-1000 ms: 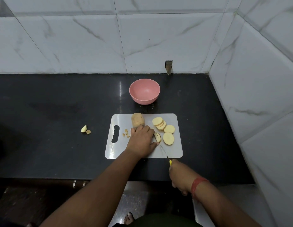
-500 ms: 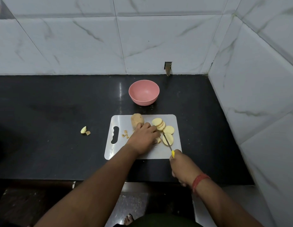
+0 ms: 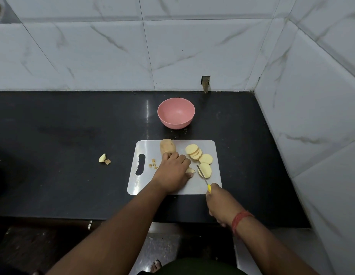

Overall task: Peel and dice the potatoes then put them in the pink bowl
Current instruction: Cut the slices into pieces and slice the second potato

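Left hand (image 3: 172, 171): lying knuckles-up on the cutting board (image 3: 212, 187), fingers curled over a small potato piece (image 3: 190, 170) and pinning it down near the board's middle.
Right hand (image 3: 219, 201): closing round the yellow handle of a knife (image 3: 202, 174) at the board's near right corner, the thin blade pointing away towards the slices.
Potato slices (image 3: 199, 156): lying as pale rounds in the board's far right part, some overlapping, one sitting just beside the blade.
Whole potato (image 3: 168, 146): resting at the board's far edge, skin showing, just beyond the left hand's fingers.
Small bits (image 3: 153, 163): sitting by the board's handle slot; whether they are dice or trimmings I cannot tell.
Pink bowl (image 3: 176, 113): standing on the tabletop (image 3: 53, 135) beyond the board's far edge, nothing showing inside it.
Scraps (image 3: 104, 158): lying on the tabletop, well apart from the board's left edge.
Handling: the flesh is looking firm and probably wet, so likely slippery; flat cut faces should be sitting steady, rounded skin rolling. Holding is best done from above, fingertips tucked back from the edge.
Progress: slicing is under way; dicing and filling the bowl are not yet done.
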`<state>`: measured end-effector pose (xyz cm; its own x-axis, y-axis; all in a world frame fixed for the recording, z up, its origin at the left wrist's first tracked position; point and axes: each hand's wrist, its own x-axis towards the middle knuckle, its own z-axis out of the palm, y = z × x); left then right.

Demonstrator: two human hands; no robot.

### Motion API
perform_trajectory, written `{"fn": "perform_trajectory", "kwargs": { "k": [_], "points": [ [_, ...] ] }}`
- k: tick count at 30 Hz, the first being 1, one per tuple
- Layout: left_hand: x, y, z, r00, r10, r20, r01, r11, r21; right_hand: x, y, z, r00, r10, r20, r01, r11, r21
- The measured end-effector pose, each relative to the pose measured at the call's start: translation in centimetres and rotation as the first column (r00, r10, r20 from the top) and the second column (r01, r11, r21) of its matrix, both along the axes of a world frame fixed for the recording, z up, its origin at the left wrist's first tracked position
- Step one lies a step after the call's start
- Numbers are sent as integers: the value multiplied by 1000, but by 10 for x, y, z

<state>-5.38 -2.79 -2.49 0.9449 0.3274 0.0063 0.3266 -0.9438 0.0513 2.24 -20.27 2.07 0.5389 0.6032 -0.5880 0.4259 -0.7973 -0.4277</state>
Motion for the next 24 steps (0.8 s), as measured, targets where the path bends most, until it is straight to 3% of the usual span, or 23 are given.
{"fn": "perform_trajectory", "kwargs": {
  "k": [6,11,15,18,24],
  "points": [
    [-2,1,-5,1000,-13,10,13,1000,-9,-2,5,-2,1000,-9,5,10,998,-55],
    [-1,-1,-7,1000,-10,20,11,1000,-23,-1,6,-1,1000,-6,-4,6,1000,-10],
    [-2,0,-9,999,-10,39,12,999,-36,-3,7,-1,999,37,29,-34,994,-106],
    [-5,2,-12,997,2,71,2,999,-46,-4,8,-3,1000,-24,-2,24,998,-58],
    [-12,2,-14,995,7,103,-4,1000,-27,-5,12,-5,999,7,-46,-7,1000,-4]
  ]
}}
